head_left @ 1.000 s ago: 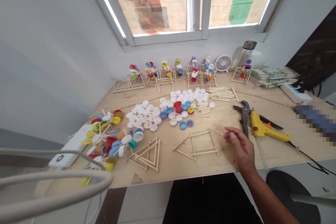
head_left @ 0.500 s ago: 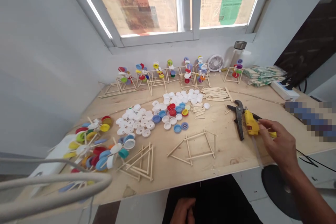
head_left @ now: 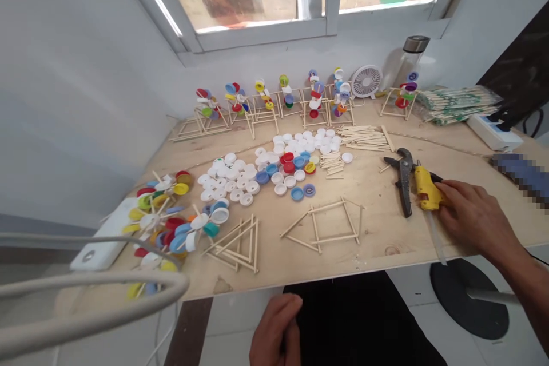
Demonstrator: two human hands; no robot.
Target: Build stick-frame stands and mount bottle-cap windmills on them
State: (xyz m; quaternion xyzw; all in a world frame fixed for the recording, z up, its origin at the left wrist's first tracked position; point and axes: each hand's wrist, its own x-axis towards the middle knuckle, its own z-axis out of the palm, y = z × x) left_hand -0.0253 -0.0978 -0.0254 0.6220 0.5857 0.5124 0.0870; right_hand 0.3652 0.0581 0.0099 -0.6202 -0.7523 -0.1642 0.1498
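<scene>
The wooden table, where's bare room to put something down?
Bare table shows between the house-shaped stick frame and the pliers beside the glue gun. A narrower gap separates that frame from the triangular stick frame. Bottle caps crowd the middle; bottle-cap wheels crowd the left.

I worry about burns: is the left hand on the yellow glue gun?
No, the left hand is down by the lap, while the right hand is on the yellow glue gun.
</scene>
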